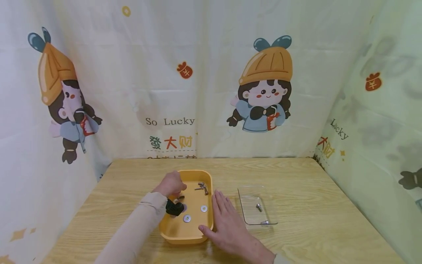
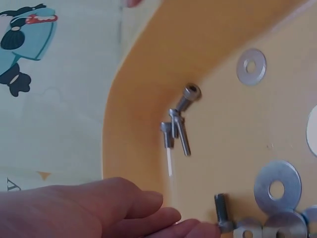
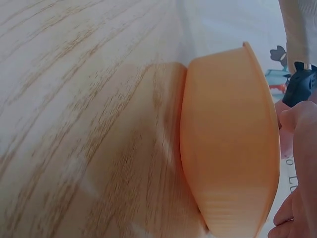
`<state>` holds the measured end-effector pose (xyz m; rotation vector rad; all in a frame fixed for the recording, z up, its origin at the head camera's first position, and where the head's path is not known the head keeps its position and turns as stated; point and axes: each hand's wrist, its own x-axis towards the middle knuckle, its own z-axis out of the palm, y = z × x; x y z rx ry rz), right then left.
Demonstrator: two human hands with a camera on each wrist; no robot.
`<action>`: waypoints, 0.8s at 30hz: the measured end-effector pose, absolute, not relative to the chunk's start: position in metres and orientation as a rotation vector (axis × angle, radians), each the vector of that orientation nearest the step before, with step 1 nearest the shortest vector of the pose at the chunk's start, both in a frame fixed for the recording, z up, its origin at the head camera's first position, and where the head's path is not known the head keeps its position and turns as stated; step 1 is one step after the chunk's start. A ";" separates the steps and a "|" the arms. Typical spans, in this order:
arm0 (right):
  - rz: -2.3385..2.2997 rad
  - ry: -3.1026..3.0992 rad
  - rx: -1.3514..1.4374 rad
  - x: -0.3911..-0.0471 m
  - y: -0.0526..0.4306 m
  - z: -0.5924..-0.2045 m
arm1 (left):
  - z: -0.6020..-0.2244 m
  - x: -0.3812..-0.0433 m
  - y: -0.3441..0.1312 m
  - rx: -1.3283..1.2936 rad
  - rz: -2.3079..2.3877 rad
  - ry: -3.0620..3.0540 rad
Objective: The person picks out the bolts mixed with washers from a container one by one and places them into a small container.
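Head view: left hand (image 1: 171, 183) in the yellow tray (image 1: 194, 228), right hand (image 1: 229, 227) braced along its right side

I have the tray on the wooden table (image 1: 313, 212), left of the clear box (image 1: 243, 209). The left hand reaches over the tray's left side; its fingertips are near a dark-threaded screw (image 2: 221, 207). I cannot tell how far those fingers are parted or whether they have hold of anything. On the right hand I see straight fingers along the tray's outer wall and a spread thumb at its near right rim; it grips nothing. Small screws (image 1: 206, 191) lie bunched in the tray's far right part, and two flat washers (image 1: 187, 218) lie apart nearer me. My left wrist camera shows more washers overlapping beside the dark-threaded screw. One loose bolt (image 1: 258, 207) lies inside the clear box, another at its near edge.
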<state>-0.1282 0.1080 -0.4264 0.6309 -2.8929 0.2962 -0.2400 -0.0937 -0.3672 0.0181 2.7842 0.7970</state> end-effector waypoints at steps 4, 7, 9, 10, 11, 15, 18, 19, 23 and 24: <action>0.297 -2.901 0.629 -0.127 0.107 -0.426 | -0.365 -0.238 -0.092 0.014 1.005 2.662; 0.304 -2.914 0.627 -0.125 0.105 -0.426 | -0.366 -0.238 -0.092 0.034 1.153 2.554; 0.311 -2.914 0.631 -0.125 0.104 -0.426 | -0.368 -0.238 -0.094 0.031 1.215 2.521; 0.310 -2.912 0.634 -0.124 0.104 -0.427 | -0.371 -0.239 -0.095 0.024 1.252 2.505; 0.311 -2.910 0.637 -0.124 0.103 -0.427 | -0.372 -0.239 -0.095 0.016 1.254 2.515; 0.303 -2.904 0.642 -0.124 0.103 -0.428 | -0.380 -0.241 -0.097 -0.048 1.256 2.541; 0.299 -2.902 0.646 -0.124 0.103 -0.429 | -0.385 -0.241 -0.097 -0.063 1.246 2.506; 0.299 -2.898 0.649 -0.124 0.104 -0.430 | -0.386 -0.241 -0.096 -0.066 1.252 2.483; 0.302 -2.884 0.659 -0.125 0.104 -0.432 | -0.390 -0.241 -0.093 -0.082 1.313 2.382; 0.304 -2.881 0.661 -0.125 0.103 -0.432 | -0.391 -0.241 -0.093 -0.086 1.333 2.362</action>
